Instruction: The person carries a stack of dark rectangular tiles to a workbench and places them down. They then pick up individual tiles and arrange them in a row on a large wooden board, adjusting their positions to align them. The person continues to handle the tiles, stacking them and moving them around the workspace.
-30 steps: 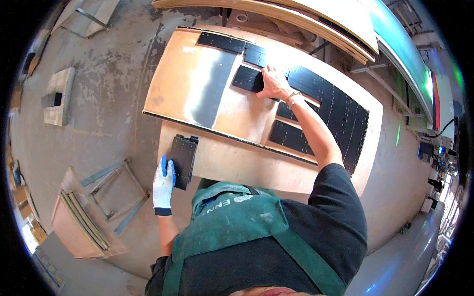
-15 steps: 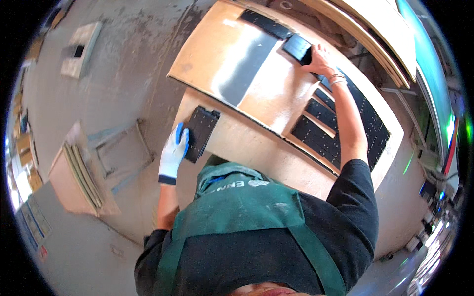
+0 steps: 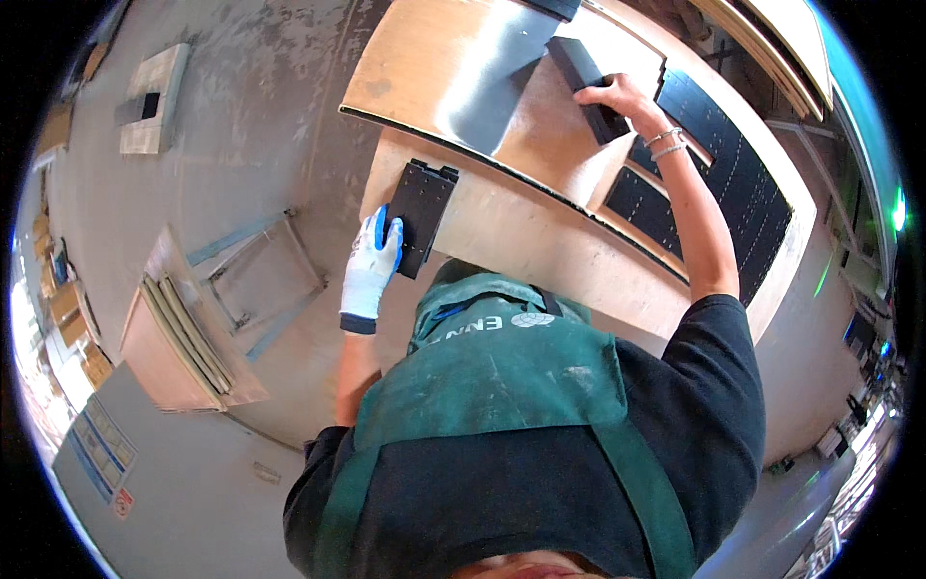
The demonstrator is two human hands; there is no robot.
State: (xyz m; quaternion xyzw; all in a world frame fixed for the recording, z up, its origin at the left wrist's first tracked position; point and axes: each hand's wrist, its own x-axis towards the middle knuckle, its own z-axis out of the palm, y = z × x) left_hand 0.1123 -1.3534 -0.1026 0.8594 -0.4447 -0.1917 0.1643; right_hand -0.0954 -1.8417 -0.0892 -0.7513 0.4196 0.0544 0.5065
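My left hand [image 3: 371,265], in a white and blue glove, is closed around the edge of a small stack of black perforated plates [image 3: 421,214], held at the near left edge of the table. My bare right hand [image 3: 622,100], two bracelets at its wrist, grips a long black block [image 3: 582,79] tilted up over the wooden board [image 3: 424,77]. Fingers under the block are partly hidden. To the right of that hand, rows of black perforated plates [image 3: 733,183] lie on the board. A separate black plate [image 3: 641,205] sits nearer to me, beside my forearm.
The board lies on a larger pale wooden table [image 3: 511,227]. At the far right lean stacked wooden panels [image 3: 772,48]. On the floor at left are a metal frame [image 3: 260,275], leaning boards [image 3: 183,338] and a pale slab [image 3: 156,96]. Another dark piece [image 3: 552,8] shows at the top.
My right hand has drawn nearer over the board, and the black block in it now stands tilted. My left hand keeps hold of the plate stack. The whole view has shifted.
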